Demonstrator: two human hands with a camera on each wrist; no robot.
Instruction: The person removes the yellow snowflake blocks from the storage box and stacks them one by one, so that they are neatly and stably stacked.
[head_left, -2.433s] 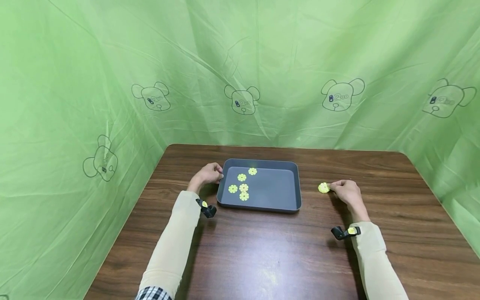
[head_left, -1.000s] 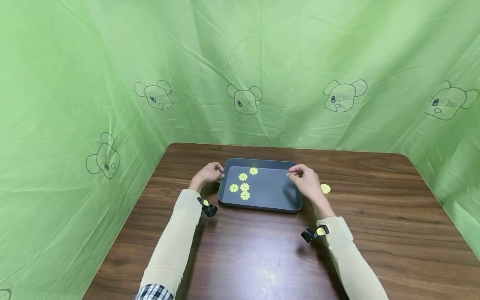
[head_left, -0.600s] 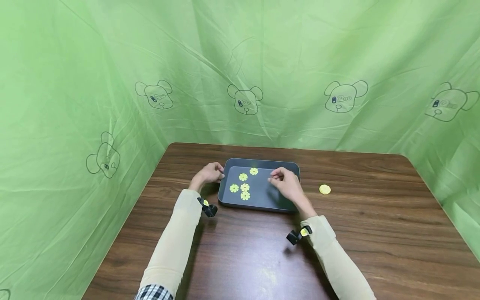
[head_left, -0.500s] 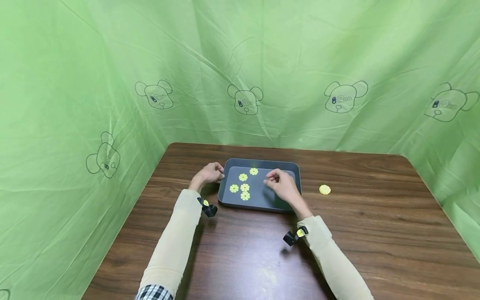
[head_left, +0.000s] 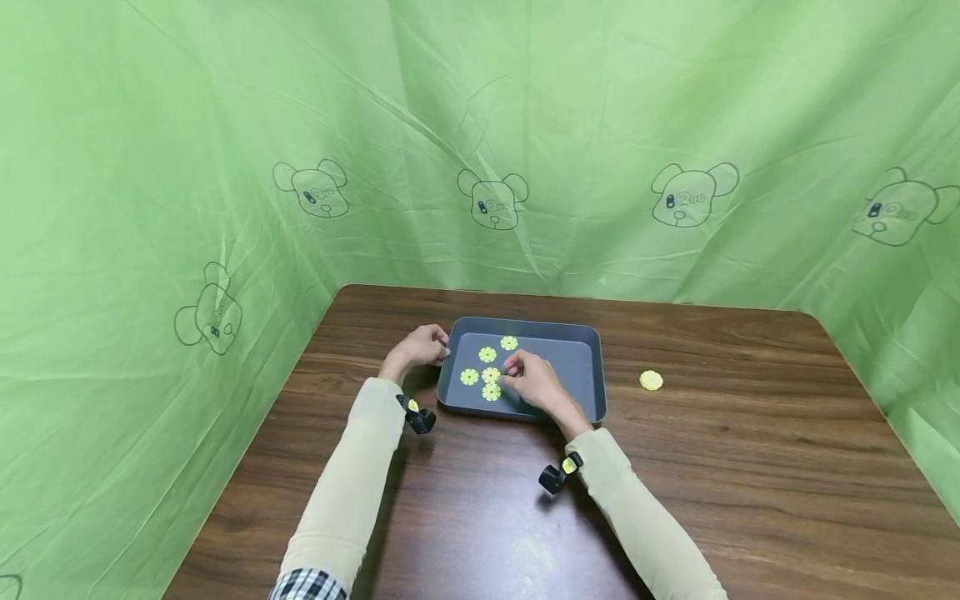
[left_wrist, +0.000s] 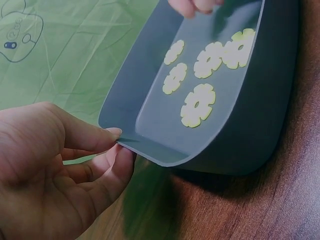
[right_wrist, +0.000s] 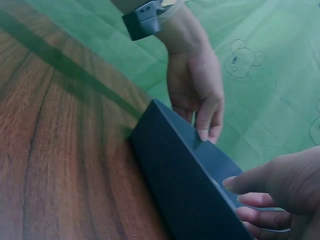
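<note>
A dark grey rectangular baking tray [head_left: 573,362] sits on the table, with several flat yellow flower-shaped pieces [head_left: 464,378] lying at its left end. My left hand [head_left: 417,346] pinches the tray's left rim between thumb and fingers, plain in the left wrist view at the tray corner [left_wrist: 172,160]. Over the tray's middle is my right hand [head_left: 537,383], fingertips close to the two adjoining pieces. In the right wrist view its thumb [right_wrist: 250,181] and fingers are apart, with nothing seen between them. A pale yellow scalloped disc [head_left: 651,380] lies on the table, right of the tray.
The brown wooden table [head_left: 750,433] runs far to the right and toward the front. A green curtain [head_left: 420,125] with printed bear faces hangs behind and at both sides. A small black device is strapped to each wrist.
My right hand has let go of the yellow disc at the right and moved left over the tray to the flower-shaped pieces. The left hand keeps its grip on the rim.
</note>
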